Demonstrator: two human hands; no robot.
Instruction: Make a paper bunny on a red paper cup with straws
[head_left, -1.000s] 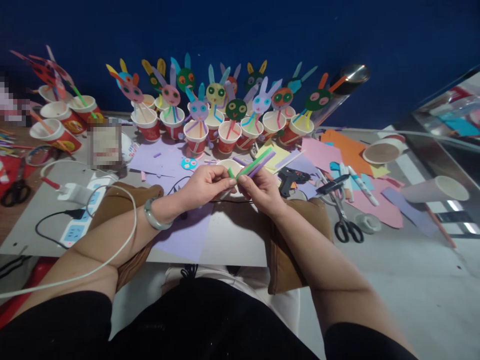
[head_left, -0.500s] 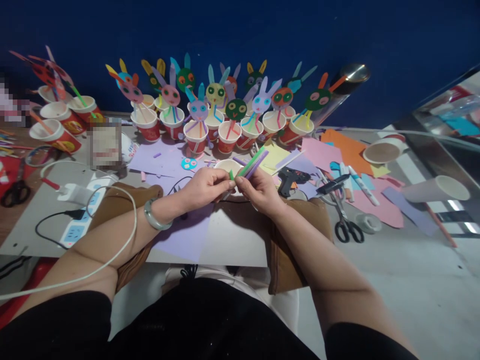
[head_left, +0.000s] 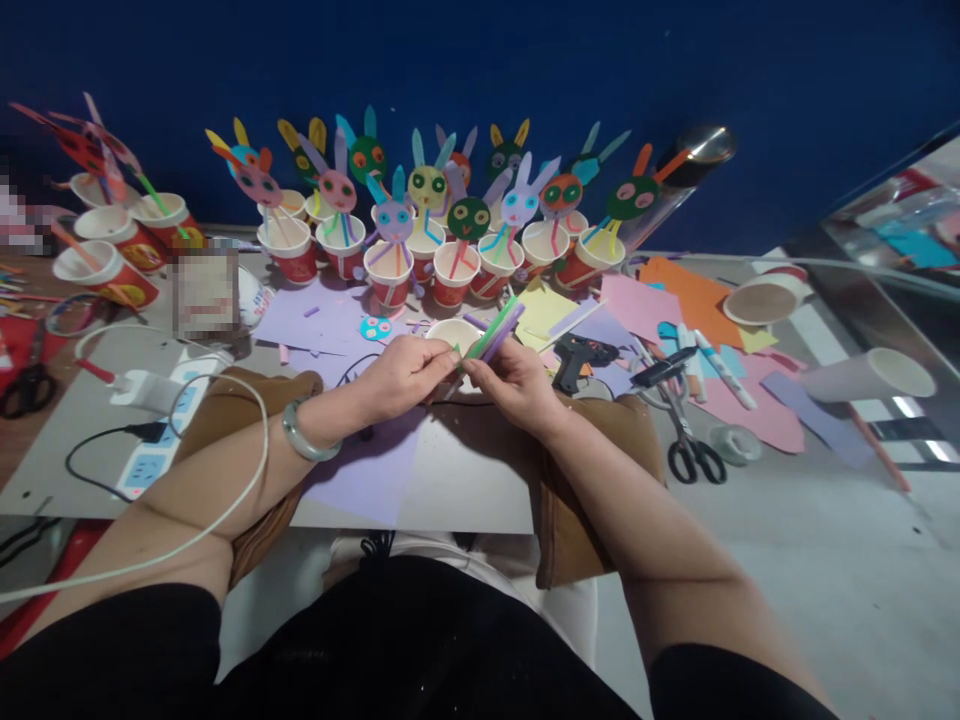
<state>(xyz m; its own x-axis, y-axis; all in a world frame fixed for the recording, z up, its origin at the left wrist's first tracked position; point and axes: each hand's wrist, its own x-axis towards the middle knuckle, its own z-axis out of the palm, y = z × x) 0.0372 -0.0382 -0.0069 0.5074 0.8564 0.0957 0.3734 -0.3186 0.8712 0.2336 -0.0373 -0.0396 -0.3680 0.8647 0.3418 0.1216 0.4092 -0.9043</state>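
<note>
My right hand [head_left: 519,388] is closed round a small bundle of narrow green strips [head_left: 495,332] and purple strips [head_left: 511,326], which slant up and away from the fingers. Thumb and fingers of my left hand [head_left: 409,378] pinch together at the lower end of a green strip, whose tip pokes up between them. Both hands nearly touch. Just behind them stands a paper cup [head_left: 448,332], partly hidden. A small blue paper face [head_left: 376,328] lies on purple paper [head_left: 309,318] beyond my left hand.
Red paper cups [head_left: 455,280] with rabbit-faced figures line the blue wall. To the right lie a glue gun [head_left: 577,362], scissors [head_left: 688,440], markers [head_left: 726,370], a tape roll [head_left: 739,445] and coloured paper. On the left are a power strip [head_left: 154,455] and a white cable [head_left: 259,455].
My left hand's fingertips have shifted slightly left with the green strip's end. The bundle in my right hand has tilted a little. The whole view has moved slightly.
</note>
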